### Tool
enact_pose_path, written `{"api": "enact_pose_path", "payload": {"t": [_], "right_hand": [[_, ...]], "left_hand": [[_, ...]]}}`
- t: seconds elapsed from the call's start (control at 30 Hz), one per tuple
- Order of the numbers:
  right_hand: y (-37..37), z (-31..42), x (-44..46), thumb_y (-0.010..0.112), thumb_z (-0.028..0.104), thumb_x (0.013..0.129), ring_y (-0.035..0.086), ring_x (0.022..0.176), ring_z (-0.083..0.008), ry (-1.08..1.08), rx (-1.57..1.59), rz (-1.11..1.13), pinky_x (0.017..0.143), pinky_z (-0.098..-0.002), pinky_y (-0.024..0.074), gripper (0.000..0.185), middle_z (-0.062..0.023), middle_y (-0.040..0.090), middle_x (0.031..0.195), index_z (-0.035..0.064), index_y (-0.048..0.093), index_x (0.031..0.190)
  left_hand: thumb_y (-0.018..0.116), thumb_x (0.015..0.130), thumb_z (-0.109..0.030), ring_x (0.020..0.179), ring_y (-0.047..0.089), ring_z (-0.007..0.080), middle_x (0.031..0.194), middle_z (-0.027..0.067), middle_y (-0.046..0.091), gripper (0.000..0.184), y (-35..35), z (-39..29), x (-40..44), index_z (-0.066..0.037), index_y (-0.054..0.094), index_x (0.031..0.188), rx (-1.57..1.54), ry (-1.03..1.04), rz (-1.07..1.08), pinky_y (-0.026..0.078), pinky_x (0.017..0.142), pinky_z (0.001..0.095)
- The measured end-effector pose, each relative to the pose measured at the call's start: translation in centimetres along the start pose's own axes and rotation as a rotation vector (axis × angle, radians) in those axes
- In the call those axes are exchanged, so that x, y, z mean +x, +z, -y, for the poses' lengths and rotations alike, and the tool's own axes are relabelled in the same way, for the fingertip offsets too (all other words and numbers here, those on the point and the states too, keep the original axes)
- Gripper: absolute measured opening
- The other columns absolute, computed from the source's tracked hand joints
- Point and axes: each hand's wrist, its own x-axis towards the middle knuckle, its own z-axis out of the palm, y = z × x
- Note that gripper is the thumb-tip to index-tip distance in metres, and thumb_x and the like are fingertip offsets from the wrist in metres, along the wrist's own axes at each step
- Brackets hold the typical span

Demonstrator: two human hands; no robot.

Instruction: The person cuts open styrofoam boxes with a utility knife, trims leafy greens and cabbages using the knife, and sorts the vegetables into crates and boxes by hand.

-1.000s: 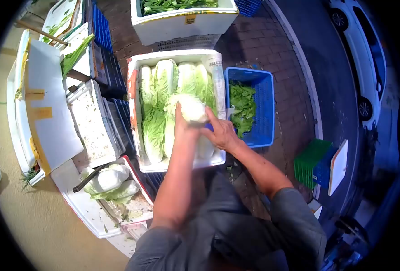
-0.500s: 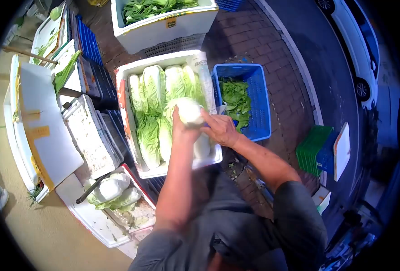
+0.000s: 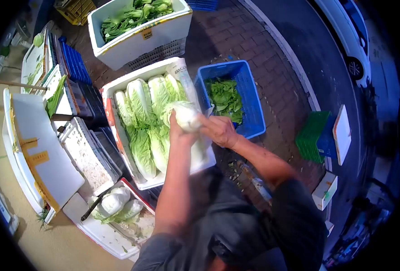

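Note:
A Chinese cabbage [image 3: 186, 115] is gripped in my left hand [image 3: 180, 133], its pale base turned toward my right hand. Fingers of my right hand [image 3: 220, 131] are bent and closed at that base; what they hold is hidden and blurred. A small whitish piece [image 3: 209, 110] shows just above the right hand, too unclear to name. Under both hands is a white foam box [image 3: 154, 183] packed with several Chinese cabbages [image 3: 140, 100] lying side by side. A clear plastic sheet [image 3: 188, 83] hangs over its right rim.
Right of the box stands a blue crate [image 3: 257, 106] with loose green leaves [image 3: 225, 99]. Another foam box [image 3: 141, 43] of leafy greens is ahead. At left are foam boxes [image 3: 51, 149] and a tray with trimmed cabbage [image 3: 114, 202]. A green crate [image 3: 312, 135] stands near the kerb.
The view has shifted, so the boxes and crates sit farther left. My hands stay together at the cabbage, with the right hand slightly shifted along its base.

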Motion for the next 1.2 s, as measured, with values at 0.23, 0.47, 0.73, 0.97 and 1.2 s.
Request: {"api": "enact_pose_path", "payload": {"t": [0.23,0.47,0.73,0.97,1.2], "right_hand": [[0.4,-0.6,-1.4,0.079,0.013,0.071,0.065,0.07,-0.029,0.125,0.067,-0.152,0.06,-0.0389,0.0511,0.059,-0.011,0.064,0.083,0.0025,0.059,0.126],[-1.0,-3.2,-1.2,0.076,0.017,0.076,0.06,0.062,-0.029,-0.003,-0.031,-0.096,0.057,-0.0388,0.0497,0.054,-0.0085,0.058,0.075,0.0039,0.061,0.126],[0.7,-1.9,-2.7,0.071,0.011,0.083,0.064,0.07,-0.0295,0.258,0.178,-0.284,0.064,-0.0388,0.0529,0.051,-0.0136,0.063,0.083,0.0037,0.058,0.132],[0.5,-6.0,-8.0,0.064,0.006,0.089,0.064,0.068,-0.027,0.361,0.164,-0.329,0.062,-0.0375,0.0523,0.038,-0.0142,0.065,0.084,0.001,0.062,0.127],[2.5,-12.6,-20.0,0.055,0.05,0.097,0.043,0.045,-0.0123,1.731,0.859,-0.235,0.046,-0.0345,0.0501,0.038,-0.0007,0.051,0.067,0.0179,0.053,0.116]], "left_hand": [[0.044,0.095,-0.061,0.108,0.062,0.0288,0.122,0.006,0.065,0.057,2.0,2.3,0.7,-0.016,0.061,0.127,0.017,0.032,-0.009,0.047,0.094,0.0494],[0.043,0.095,-0.061,0.107,0.061,0.029,0.12,0.0058,0.065,0.055,1.9,2.6,2.5,-0.018,0.061,0.126,-0.002,0.016,0.031,0.046,0.094,0.0509],[0.043,0.095,-0.061,0.109,0.061,0.0307,0.123,0.009,0.064,0.059,1.1,3.7,5.2,-0.015,0.059,0.128,0.01,0.047,0.134,0.047,0.095,0.0507],[0.037,0.1,-0.052,0.101,0.06,0.0307,0.113,0.0107,0.062,0.051,1.8,7.1,5.0,-0.011,0.054,0.124,-0.018,0.04,0.141,0.051,0.086,0.0459],[0.048,0.101,-0.039,0.105,0.063,0.029,0.116,0.0119,0.065,0.043,1.4,6.7,2.8,-0.007,0.052,0.13,-0.045,0.202,0.28,0.053,0.091,0.0459]]}}
